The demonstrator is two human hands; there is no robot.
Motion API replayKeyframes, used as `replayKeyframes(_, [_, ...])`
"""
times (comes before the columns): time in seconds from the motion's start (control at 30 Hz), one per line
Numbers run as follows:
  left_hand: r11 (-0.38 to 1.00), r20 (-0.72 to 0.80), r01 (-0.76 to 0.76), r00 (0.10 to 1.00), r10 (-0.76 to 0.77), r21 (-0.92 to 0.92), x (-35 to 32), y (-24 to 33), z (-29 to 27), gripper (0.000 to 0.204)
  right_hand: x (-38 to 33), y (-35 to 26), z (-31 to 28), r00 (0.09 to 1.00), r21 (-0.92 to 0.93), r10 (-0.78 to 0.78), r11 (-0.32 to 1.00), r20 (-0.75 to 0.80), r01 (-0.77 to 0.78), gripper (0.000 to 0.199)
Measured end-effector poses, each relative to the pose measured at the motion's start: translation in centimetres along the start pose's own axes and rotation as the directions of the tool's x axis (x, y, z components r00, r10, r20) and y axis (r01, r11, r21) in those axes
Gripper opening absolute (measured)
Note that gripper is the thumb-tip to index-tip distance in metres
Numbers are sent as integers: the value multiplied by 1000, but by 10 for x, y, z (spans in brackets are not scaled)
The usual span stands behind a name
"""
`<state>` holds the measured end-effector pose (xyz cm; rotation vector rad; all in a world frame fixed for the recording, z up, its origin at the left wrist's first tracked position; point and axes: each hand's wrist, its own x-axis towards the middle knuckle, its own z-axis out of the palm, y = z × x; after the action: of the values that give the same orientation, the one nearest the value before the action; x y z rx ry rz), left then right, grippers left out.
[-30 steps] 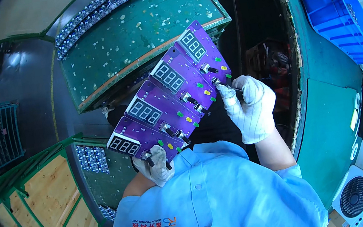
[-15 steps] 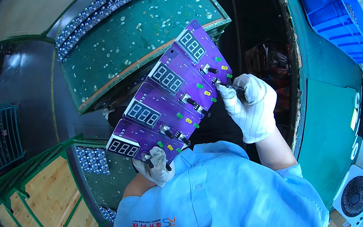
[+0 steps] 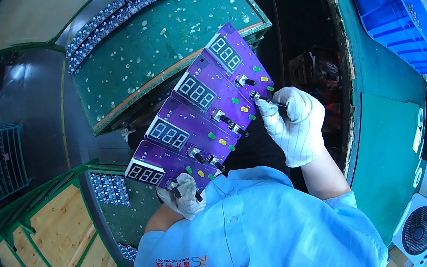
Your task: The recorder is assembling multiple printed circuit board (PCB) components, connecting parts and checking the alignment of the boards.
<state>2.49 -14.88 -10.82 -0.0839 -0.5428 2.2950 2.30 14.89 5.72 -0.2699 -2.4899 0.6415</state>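
I have a long purple circuit board panel (image 3: 197,116) held up in the middle of the frame, running on a slant from lower left to upper right. It is made of four joined sections, each with a three-digit display, small black knobs and green and yellow buttons along its lower right edge.

My left hand (image 3: 183,199), in a white glove, sits at the panel's lower left end, just above the collar of my light blue coat (image 3: 250,237). Its grip is pressed together on that end of the board, with the fingers mostly hidden behind it.

My right hand (image 3: 294,122), also gloved in white, is right of centre, touching the panel's right edge near the second section from the top. Its fingers are curled, the forefinger and thumb pinching at a small knob on the board, and a thin dark tool (image 3: 280,105) crosses the glove; I cannot tell exactly how it is held.

Behind the panel, in the upper middle of the frame, lies a green tabletop (image 3: 157,43) dotted with pale specks, with rows of small parts along its far edge. A blue plastic crate (image 3: 386,5) is at the upper right, a white fan (image 3: 420,227) at the lower right, and wooden boards in a green frame (image 3: 49,249) at the lower left.
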Motion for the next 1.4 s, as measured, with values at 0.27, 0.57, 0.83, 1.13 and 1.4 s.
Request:
replayKeyframes(0.27, [992, -161, -125, 979, 125, 4, -19, 30, -45, 39, -2, 3, 1, 995, 3, -96, 995, 9, 96, 29])
replayKeyframes(0.57, [251, -177, 65, 874, 452, 966, 101, -45, 74, 32, -33, 27, -28, 784, 529, 619, 678, -37, -510, 20])
replayKeyframes(0.83, [560, -484, 347, 868, 113, 752, 125, -75, 75, 26, -56, 44, -37, 624, 844, 694, 44, 360, -535, 19])
replayKeyframes(1.13, [561, -420, 417, 898, -131, 715, 135, -90, 83, 39, -72, 63, -38, 600, 856, 699, -32, 388, -516, 30])
replayKeyframes(1.4, [411, -402, 421, 905, -137, 809, 133, -104, 81, 90, -80, 72, -38, 539, 793, 704, -54, 461, -607, 27])
